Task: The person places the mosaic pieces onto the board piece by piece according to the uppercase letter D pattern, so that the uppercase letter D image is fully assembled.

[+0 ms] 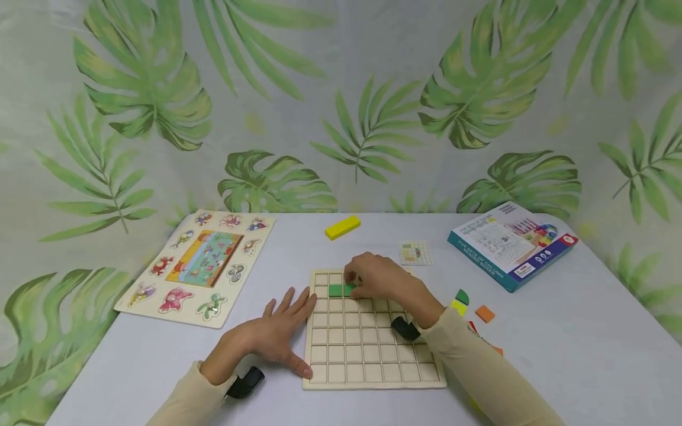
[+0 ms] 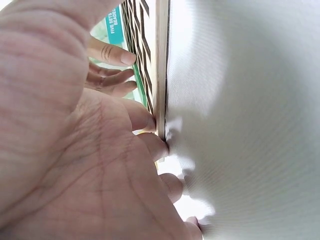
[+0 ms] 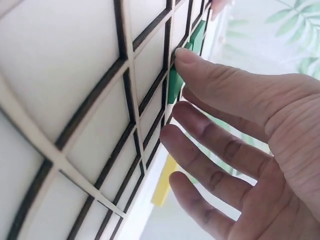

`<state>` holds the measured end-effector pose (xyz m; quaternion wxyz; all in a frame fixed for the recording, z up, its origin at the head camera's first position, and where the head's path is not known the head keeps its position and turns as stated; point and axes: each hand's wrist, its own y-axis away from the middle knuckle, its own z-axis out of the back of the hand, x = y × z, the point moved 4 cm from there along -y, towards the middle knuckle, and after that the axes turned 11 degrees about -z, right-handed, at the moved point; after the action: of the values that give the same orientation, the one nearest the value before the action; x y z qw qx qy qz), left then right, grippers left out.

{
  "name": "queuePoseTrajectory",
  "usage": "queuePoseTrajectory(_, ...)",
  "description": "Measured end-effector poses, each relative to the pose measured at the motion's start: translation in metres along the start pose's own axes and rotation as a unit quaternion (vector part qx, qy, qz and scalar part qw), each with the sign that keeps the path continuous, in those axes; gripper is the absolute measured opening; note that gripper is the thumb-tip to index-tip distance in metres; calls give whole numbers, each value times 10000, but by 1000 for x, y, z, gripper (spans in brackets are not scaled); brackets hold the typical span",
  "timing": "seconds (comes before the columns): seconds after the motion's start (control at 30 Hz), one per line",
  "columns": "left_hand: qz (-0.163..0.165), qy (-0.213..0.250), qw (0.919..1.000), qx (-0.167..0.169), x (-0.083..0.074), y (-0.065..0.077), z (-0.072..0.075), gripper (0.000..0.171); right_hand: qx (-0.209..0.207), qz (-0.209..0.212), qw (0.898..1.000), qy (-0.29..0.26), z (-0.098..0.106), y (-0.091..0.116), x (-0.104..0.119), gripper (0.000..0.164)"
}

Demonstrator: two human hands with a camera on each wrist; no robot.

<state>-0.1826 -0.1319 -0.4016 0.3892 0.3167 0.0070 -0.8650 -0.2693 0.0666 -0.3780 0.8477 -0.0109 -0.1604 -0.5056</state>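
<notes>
A wooden grid board [image 1: 337, 336] lies flat on the table between the hands. My right hand [image 1: 380, 277] reaches over its far side and pinches a green tile [image 1: 348, 290] between thumb and forefinger. In the right wrist view the thumb lies on the green tile [image 3: 173, 86], and the other fingers are spread beside the board. The tile sits in the upper left squares, partly hidden by the fingers. My left hand [image 1: 277, 334] rests with fingers spread against the board's left edge; the left wrist view shows its fingertips [image 2: 159, 147] along that edge.
A yellow block [image 1: 343, 227] and a small pattern card [image 1: 415, 253] lie behind the board. An animal puzzle board [image 1: 154, 290] is at left, a boxed game [image 1: 512, 244] at back right. Loose pieces, including an orange tile [image 1: 485, 313] and a green quarter-round [image 1: 463, 296], lie by the right forearm.
</notes>
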Motion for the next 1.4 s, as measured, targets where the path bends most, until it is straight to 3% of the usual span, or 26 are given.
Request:
queuePoseTrajectory(0.27, 35, 26, 10000, -3, -1, 0, -2, 133, -164, 43, 9997, 159, 9, 17, -6, 20)
queuePoseTrajectory(0.53, 41, -24, 10000, -8, 0, -2, -1, 134, -319, -13, 9995, 66, 15, 43, -37, 24)
queuePoseTrajectory(0.83, 22, -57, 10000, -2, 1, -1, -1, 133, -335, -371, 9986, -179, 20, 64, -67, 23)
queuePoseTrajectory(1.23, 25, 8, 10000, 41, 0, -1, 0, 133, -92, -775, 9963, -359, 18, 94, -103, 24)
queuePoseTrajectory(1.4, 21, 30, 10000, 57, 2, -2, -1, 133, 248, -1039, 9928, -540, 20, 105, -122, 25)
